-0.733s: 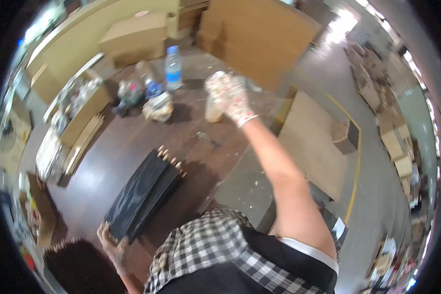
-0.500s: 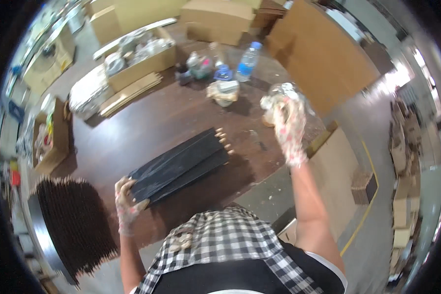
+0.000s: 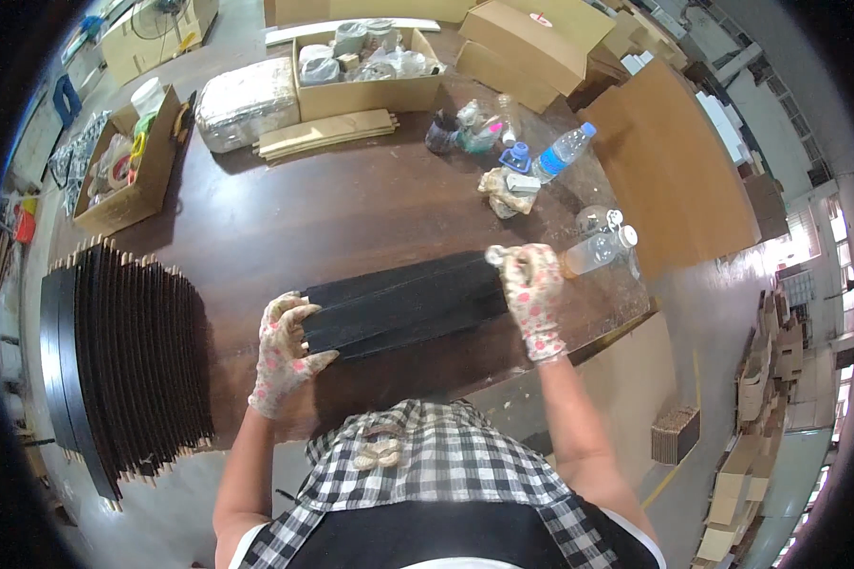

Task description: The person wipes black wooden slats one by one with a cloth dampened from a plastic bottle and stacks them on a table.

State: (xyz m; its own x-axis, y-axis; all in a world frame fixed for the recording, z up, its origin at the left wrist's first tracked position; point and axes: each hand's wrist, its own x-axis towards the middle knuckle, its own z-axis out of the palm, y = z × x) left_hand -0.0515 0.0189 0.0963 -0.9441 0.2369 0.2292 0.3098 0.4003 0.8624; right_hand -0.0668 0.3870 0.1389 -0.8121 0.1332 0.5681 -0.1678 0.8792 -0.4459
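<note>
Grey floor (image 3: 714, 308) spreads at three o'clock beyond the glossy dark-brown table (image 3: 256, 223). Gloved left hand (image 3: 283, 351), half-curled, grips long black slats (image 3: 399, 303); gloved right hand (image 3: 533, 289) curls, contents hidden.

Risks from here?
The right hand, in a pink-spotted white glove, is close to the nearest clear, white-capped bottle and might knock it. The long, flat black slats might slide out of line if the similarly gloved left hand loosens.
</note>
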